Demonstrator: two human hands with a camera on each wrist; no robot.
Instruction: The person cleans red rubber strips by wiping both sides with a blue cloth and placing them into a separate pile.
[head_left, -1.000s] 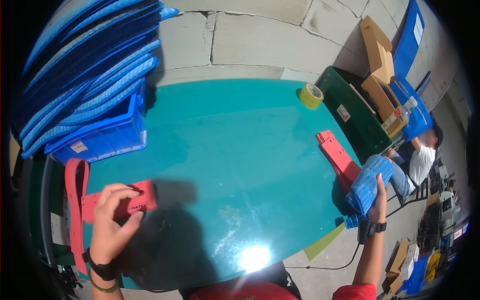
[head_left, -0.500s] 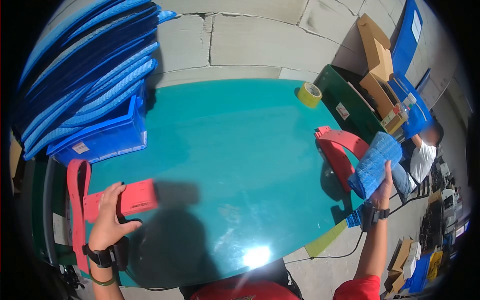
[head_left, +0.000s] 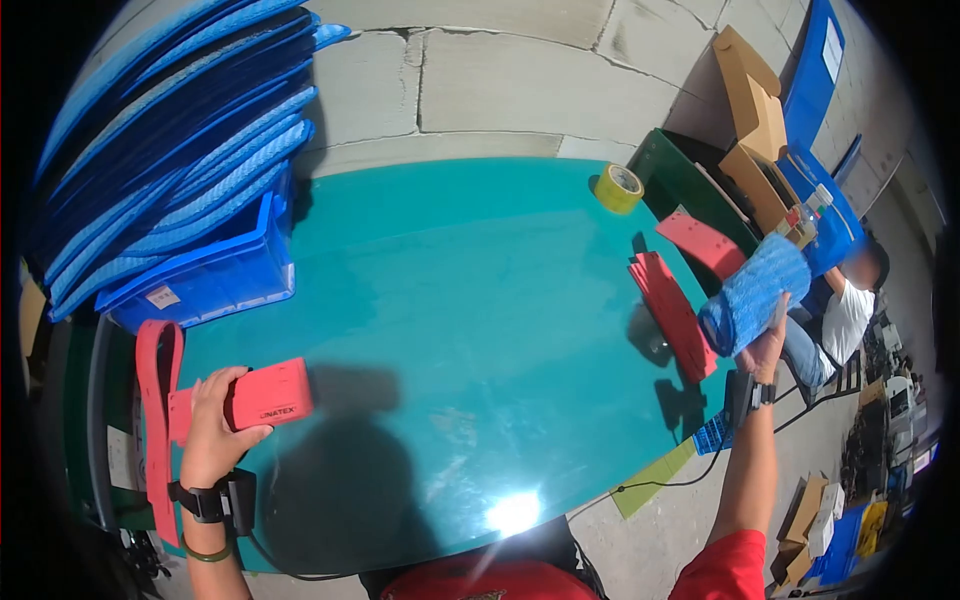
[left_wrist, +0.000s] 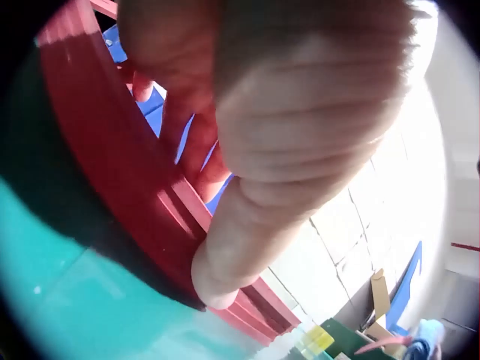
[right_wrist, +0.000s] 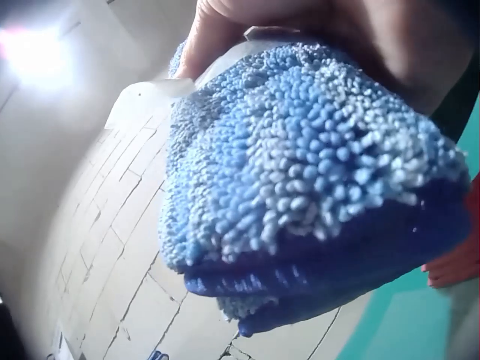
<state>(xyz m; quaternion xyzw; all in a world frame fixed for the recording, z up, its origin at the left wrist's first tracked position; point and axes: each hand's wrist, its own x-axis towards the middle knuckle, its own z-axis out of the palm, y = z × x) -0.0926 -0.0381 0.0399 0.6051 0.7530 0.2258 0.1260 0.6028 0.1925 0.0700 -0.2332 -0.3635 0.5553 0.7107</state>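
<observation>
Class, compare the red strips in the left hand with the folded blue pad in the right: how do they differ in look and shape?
The red strips look smooth and carry dark lettering; the folded blue pad has a shaggy, looped surface.
The red strips are flat and straight-edged, while the folded blue pad is a thick, rounded bundle.
Each is gripped by a hand.

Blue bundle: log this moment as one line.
right hand: grips blue bundle | left hand: grips red strips | yellow tape: on green table
</observation>
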